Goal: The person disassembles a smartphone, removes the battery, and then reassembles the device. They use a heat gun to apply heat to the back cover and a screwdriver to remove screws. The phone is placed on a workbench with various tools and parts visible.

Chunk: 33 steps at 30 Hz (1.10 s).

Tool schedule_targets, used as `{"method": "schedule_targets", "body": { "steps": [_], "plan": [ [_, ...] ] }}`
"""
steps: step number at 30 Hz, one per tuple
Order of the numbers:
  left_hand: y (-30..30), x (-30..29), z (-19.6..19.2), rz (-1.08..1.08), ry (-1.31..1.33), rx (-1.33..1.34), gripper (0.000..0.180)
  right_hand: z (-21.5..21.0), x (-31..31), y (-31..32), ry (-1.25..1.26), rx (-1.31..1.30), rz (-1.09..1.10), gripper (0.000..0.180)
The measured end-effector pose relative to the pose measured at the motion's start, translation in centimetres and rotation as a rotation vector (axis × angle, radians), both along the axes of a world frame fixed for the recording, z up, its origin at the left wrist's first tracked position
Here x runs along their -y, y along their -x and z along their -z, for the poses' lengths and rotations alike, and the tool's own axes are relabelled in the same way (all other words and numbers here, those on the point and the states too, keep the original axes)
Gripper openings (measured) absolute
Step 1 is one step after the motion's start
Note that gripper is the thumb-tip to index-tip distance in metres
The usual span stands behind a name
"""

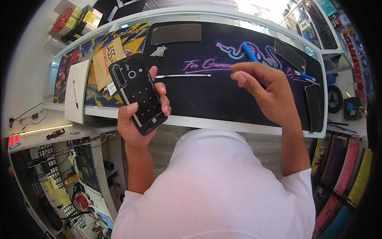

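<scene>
Black phone frame (137, 93) gripped in left hand (135, 119); right hand (266, 91) pinches blue tool (250, 52); metal spudger (183, 75) between

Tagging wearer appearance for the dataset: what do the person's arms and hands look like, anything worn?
Both forearms are bare. The left hand and right hand wear no gloves, and no rings, watch or wristband show. A white short-sleeved shirt covers the torso; its sleeves end above the elbows. Fingernails are short and unpainted.

left hand (139, 115): raised, fingers wrapped in a grip | right hand (266, 89): raised, fingers curled, pinching grip
</scene>
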<state>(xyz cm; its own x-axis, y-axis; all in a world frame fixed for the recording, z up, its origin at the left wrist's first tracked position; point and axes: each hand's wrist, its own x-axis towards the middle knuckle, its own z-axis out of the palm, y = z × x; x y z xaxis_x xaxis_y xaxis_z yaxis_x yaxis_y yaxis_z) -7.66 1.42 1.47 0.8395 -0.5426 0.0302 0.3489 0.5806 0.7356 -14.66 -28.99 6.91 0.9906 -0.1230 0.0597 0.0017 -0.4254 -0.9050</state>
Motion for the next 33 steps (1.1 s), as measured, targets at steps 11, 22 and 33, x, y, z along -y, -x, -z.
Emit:
{"method": "schedule_targets", "body": {
  "steps": [11,22,33],
  "plan": [
    [-0.2,1.3,2.7,0.449,0.649,-0.311,0.114,5.0,0.3,4.2,0.806,0.038,0.2,0.031],
    [0.2,4.4,3.2,0.764,0.97,-0.31,0.101,5.0,0.9,3.5,0.811,0.1,0.051,0.028],
    [2.2,6.1,0.4,0.082,-0.202,0.101,0.138,4.6,3.1,2.1,0.694,-0.011,-0.086,0.024]
  ]
}}
